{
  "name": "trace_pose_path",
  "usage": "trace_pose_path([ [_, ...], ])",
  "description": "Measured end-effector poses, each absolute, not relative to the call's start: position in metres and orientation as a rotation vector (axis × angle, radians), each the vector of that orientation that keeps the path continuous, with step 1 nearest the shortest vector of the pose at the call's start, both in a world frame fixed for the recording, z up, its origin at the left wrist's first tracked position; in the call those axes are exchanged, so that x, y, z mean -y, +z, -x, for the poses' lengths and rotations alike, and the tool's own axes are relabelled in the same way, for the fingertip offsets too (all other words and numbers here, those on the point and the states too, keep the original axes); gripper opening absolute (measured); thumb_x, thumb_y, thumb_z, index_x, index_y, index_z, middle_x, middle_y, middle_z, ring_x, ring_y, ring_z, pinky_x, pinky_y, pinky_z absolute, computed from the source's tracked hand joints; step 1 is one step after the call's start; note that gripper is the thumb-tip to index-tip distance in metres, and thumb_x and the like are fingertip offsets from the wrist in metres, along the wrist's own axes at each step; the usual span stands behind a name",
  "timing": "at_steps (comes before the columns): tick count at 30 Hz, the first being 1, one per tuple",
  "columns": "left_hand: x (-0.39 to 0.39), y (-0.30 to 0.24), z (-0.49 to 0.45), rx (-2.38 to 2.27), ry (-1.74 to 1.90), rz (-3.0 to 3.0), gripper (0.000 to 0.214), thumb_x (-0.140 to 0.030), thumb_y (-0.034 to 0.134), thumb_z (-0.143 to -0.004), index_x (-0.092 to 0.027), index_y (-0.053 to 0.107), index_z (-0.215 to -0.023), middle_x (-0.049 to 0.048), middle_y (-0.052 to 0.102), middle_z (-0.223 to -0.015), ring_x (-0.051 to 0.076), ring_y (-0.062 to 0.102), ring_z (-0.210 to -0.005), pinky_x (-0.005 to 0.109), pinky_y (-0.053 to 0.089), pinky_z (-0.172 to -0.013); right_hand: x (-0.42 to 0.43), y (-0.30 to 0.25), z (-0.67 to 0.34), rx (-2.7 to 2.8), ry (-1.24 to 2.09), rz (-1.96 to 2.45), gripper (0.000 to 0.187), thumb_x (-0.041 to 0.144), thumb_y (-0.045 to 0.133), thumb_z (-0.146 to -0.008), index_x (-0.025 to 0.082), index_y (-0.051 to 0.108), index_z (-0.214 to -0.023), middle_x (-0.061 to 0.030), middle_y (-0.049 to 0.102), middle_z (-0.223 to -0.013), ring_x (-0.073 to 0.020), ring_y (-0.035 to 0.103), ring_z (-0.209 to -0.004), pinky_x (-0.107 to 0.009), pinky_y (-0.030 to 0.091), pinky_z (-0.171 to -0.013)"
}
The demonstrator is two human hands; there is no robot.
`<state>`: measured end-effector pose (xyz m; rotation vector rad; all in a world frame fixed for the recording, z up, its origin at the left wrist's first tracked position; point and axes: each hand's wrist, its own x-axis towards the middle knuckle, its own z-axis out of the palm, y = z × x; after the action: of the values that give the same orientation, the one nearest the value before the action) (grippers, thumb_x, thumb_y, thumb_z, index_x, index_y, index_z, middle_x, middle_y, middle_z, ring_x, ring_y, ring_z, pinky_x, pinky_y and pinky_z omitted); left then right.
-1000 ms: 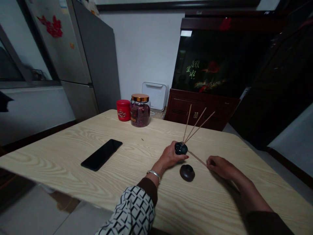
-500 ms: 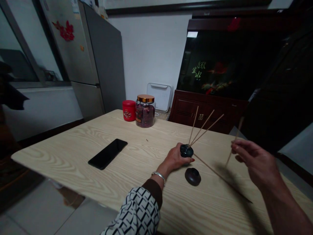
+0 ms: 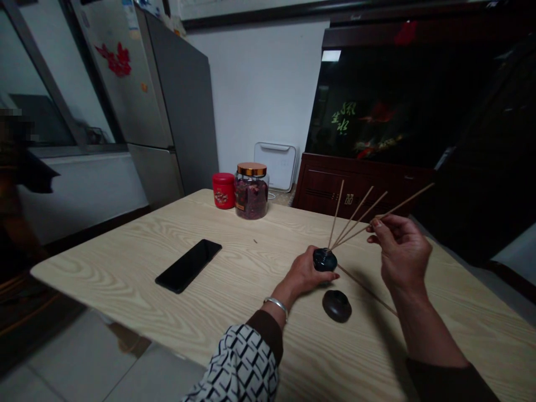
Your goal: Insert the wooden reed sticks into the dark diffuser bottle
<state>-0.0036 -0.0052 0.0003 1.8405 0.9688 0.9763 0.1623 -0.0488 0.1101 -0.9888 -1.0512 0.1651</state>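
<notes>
My left hand (image 3: 307, 273) is wrapped round a small black incense holder (image 3: 323, 259) standing on the wooden table (image 3: 188, 329). Three thin sticks (image 3: 349, 218) rise fanned out from the holder. My right hand (image 3: 400, 251) is raised above the table and pinches a fourth stick (image 3: 412, 199) whose lower end points towards the holder. One more stick (image 3: 368, 290) lies flat on the table by my right forearm. A dark round lid (image 3: 336, 305) rests on the table just in front of the holder.
A black phone (image 3: 188, 266) lies face down to the left. A red tin (image 3: 223, 190) and a glass jar with a gold lid (image 3: 251, 190) stand at the table's far edge. A grey fridge (image 3: 163, 106) and a dark aquarium cabinet (image 3: 377, 128) stand behind.
My right hand picked a stick up off the table, lifted it and brought it over towards the holder. My left hand stayed on the holder.
</notes>
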Motion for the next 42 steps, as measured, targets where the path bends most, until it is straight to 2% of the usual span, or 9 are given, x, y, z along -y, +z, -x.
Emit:
trace_pose_path([
  [12, 0.005, 0.001, 0.003, -0.981, 0.962, -1.837, 0.066, -0.051, 0.084, -0.062, -0.02, 0.056, -0.113, 0.0064, 0.068, -0.101, 0.023, 0.063, -0.092, 0.031, 0.048, -0.079, 0.05, 0.064, -0.164, 1.472, 0.473, 1.345, 0.033, 0.05, 0.064, -0.084, 0.018, 0.064, -0.09, -0.0044, 0.067, -0.081, -0.018, 0.063, -0.071, -0.029, 0.05, -0.058],
  [17, 0.005, 0.0, 0.003, -0.977, 0.971, -1.817, 0.069, -0.051, 0.085, -0.06, -0.019, 0.056, -0.115, 0.0059, 0.068, -0.1, 0.022, 0.063, -0.091, 0.03, 0.048, -0.079, 0.075, 0.049, -0.222, 1.756, 0.246, 1.684, 0.025, 0.043, 0.056, -0.087, 0.021, 0.067, -0.093, -0.0069, 0.07, -0.092, -0.0217, 0.066, -0.079, -0.034, 0.049, -0.071],
  [20, 0.005, 0.001, 0.003, -0.963, 0.983, -1.816, 0.068, -0.051, 0.085, -0.06, -0.019, 0.057, -0.114, 0.006, 0.068, -0.1, 0.022, 0.063, -0.091, 0.03, 0.048, -0.078, 0.097, 0.036, -0.244, 1.981, 0.063, 1.994, 0.021, 0.036, 0.053, -0.087, 0.024, 0.07, -0.092, -0.0075, 0.07, -0.095, -0.0231, 0.065, -0.083, -0.033, 0.045, -0.07],
  [23, 0.006, 0.001, 0.003, -0.961, 0.999, -1.816, 0.067, -0.049, 0.085, -0.06, -0.019, 0.058, -0.113, 0.0059, 0.068, -0.1, 0.022, 0.063, -0.091, 0.03, 0.048, -0.077, 0.112, 0.024, -0.242, 2.06, -0.084, 2.141, 0.025, 0.028, 0.046, -0.09, 0.024, 0.071, -0.091, -0.009, 0.069, -0.096, -0.0238, 0.065, -0.09, -0.032, 0.044, -0.071],
  [27, 0.006, 0.002, 0.003, -0.979, 0.98, -1.817, 0.064, -0.047, 0.085, -0.061, -0.019, 0.057, -0.112, 0.0048, 0.068, -0.098, 0.021, 0.063, -0.09, 0.03, 0.048, -0.078, 0.116, 0.021, -0.229, 2.062, -0.211, 2.156, 0.028, 0.02, 0.04, -0.091, 0.023, 0.068, -0.088, -0.0093, 0.069, -0.093, -0.0237, 0.063, -0.095, -0.032, 0.042, -0.072],
  [34, 0.006, 0.002, 0.003, -0.958, 0.98, -1.826, 0.063, -0.047, 0.084, -0.062, -0.019, 0.057, -0.112, 0.0045, 0.068, -0.097, 0.02, 0.062, -0.088, 0.028, 0.047, -0.077, 0.11, 0.024, -0.23, 2.006, -0.085, 2.171, 0.017, 0.024, 0.044, -0.089, 0.023, 0.059, -0.081, -0.0053, 0.068, -0.084, -0.0203, 0.061, -0.075, -0.031, 0.037, -0.062],
  [37, 0.006, 0.001, 0.004, -0.959, 0.983, -1.835, 0.065, -0.05, 0.084, -0.062, -0.019, 0.057, -0.112, 0.0047, 0.068, -0.098, 0.02, 0.062, -0.088, 0.029, 0.047, -0.076, 0.109, 0.026, -0.241, 1.908, 0.018, 2.072, 0.016, 0.031, 0.048, -0.089, 0.025, 0.062, -0.09, -0.0044, 0.07, -0.082, -0.021, 0.062, -0.072, -0.032, 0.039, -0.063],
  [40, 0.006, 0.0, 0.004, -0.963, 0.982, -1.838, 0.067, -0.052, 0.084, -0.061, -0.02, 0.057, -0.113, 0.0045, 0.068, -0.099, 0.02, 0.062, -0.089, 0.029, 0.047, -0.075, 0.107, 0.042, -0.252, 1.647, 0.037, 1.878, 0.025, 0.04, 0.054, -0.087, 0.025, 0.067, -0.102, -0.0072, 0.072, -0.094, -0.0223, 0.064, -0.077, -0.034, 0.045, -0.067],
  [42, 0.006, 0.0, 0.004, -0.955, 0.985, -1.838, 0.067, -0.052, 0.084, -0.061, -0.02, 0.057, -0.113, 0.0043, 0.068, -0.1, 0.02, 0.062, -0.09, 0.029, 0.047, -0.076, 0.104, 0.059, -0.253, 1.401, 0.108, 1.682, 0.029, 0.044, 0.062, -0.082, 0.024, 0.07, -0.102, -0.0081, 0.071, -0.098, -0.0212, 0.063, -0.078, -0.032, 0.047, -0.065],
])
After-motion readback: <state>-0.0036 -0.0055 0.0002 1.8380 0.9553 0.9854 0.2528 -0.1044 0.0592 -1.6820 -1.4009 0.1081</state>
